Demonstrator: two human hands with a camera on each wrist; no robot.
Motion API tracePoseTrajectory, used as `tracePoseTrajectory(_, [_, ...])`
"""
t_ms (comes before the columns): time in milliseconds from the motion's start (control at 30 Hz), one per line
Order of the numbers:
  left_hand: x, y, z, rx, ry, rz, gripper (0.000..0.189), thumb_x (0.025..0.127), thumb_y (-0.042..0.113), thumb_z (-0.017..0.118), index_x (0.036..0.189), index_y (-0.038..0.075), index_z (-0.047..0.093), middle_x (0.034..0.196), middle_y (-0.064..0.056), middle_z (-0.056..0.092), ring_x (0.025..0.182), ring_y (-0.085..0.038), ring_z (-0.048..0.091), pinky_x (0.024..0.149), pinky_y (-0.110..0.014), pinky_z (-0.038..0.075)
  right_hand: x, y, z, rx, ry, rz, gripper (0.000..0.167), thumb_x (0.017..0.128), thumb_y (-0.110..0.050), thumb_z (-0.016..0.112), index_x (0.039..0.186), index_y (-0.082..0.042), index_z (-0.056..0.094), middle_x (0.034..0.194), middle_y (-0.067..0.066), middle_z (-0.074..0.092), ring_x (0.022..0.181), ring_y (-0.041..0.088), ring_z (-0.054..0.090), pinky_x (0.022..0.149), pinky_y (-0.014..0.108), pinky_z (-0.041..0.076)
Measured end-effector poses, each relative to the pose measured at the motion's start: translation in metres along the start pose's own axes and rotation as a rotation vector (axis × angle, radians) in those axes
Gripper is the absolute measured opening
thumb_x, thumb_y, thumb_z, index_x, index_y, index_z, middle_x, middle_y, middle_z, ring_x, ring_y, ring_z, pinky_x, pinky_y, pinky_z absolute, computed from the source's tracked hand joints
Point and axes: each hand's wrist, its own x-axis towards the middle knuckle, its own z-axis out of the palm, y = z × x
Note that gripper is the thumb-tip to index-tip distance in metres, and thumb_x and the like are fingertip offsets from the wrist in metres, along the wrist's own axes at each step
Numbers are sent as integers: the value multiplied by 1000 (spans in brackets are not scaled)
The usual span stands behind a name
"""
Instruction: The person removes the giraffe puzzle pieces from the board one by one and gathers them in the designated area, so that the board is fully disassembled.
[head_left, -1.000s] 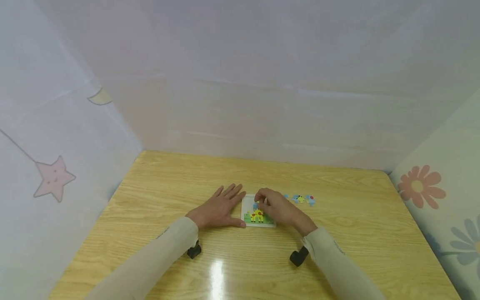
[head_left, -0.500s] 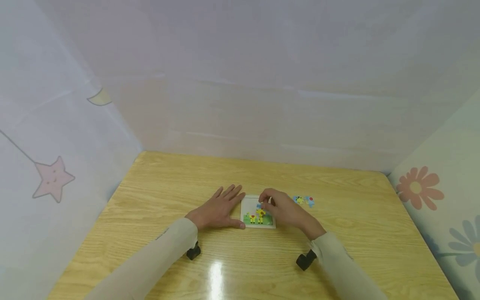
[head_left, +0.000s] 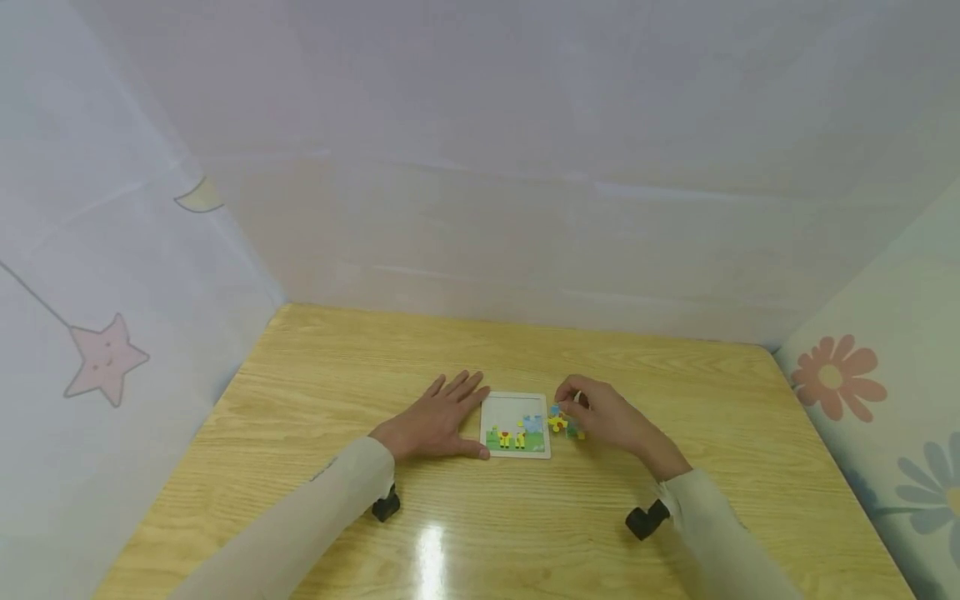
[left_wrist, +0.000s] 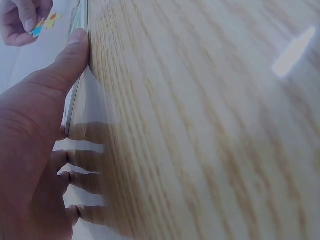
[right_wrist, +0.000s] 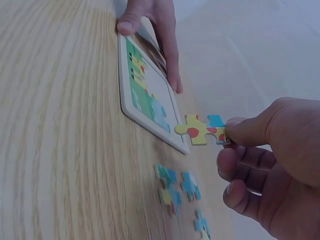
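Observation:
My left hand lies with straight, spread fingers against the left side of a small white puzzle tray; its thumb touches the near left corner. Green, yellow and light-blue jigsaw pieces lie along the tray's near side, while its far part shows bare white. Just right of the tray, my right hand pinches a yellow jigsaw piece with red spots and a blue end between thumb and index finger. In the right wrist view this piece is raised off the table, and the other fingers are curled beneath.
Several loose jigsaw pieces lie on the wooden table right of the tray, mostly hidden by my right hand in the head view. Pale cloth walls stand behind the table and on both sides.
My right hand has moved right, from over the tray to beside it, carrying the yellow jigsaw piece away. It now covers the loose pieces. The left hand stays in place.

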Motion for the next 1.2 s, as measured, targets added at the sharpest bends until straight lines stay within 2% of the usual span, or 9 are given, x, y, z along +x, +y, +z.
tracePoseTrajectory(200, [1, -1, 1, 3, 1, -4, 108, 93, 77, 64, 172, 15, 24, 182, -11, 8, 170, -34, 6, 137, -62, 8, -10, 10, -10, -26, 21, 41, 14, 111, -17, 57, 118, -9, 68, 101, 5, 69, 77, 13, 54, 65, 24, 49])
tracePoseTrajectory(633, [0, 1, -1, 15, -14, -12, 109, 92, 77, 63, 172, 16, 22, 183, -10, 7, 170, -32, 5, 137, -62, 8, -26, 32, -29, -34, 39, 30, 12, 110, -11, 58, 114, -6, 68, 99, 10, 70, 72, 10, 53, 62, 24, 49])
tracePoseTrajectory(1200, [1, -1, 1, 16, -4, -6, 110, 92, 79, 61, 172, 16, 21, 183, -9, 6, 170, -33, 6, 138, -61, 7, -30, 43, -34, -1, -38, 56, 11, 109, -7, 57, 110, -3, 67, 100, 13, 69, 74, 12, 54, 64, 25, 49])
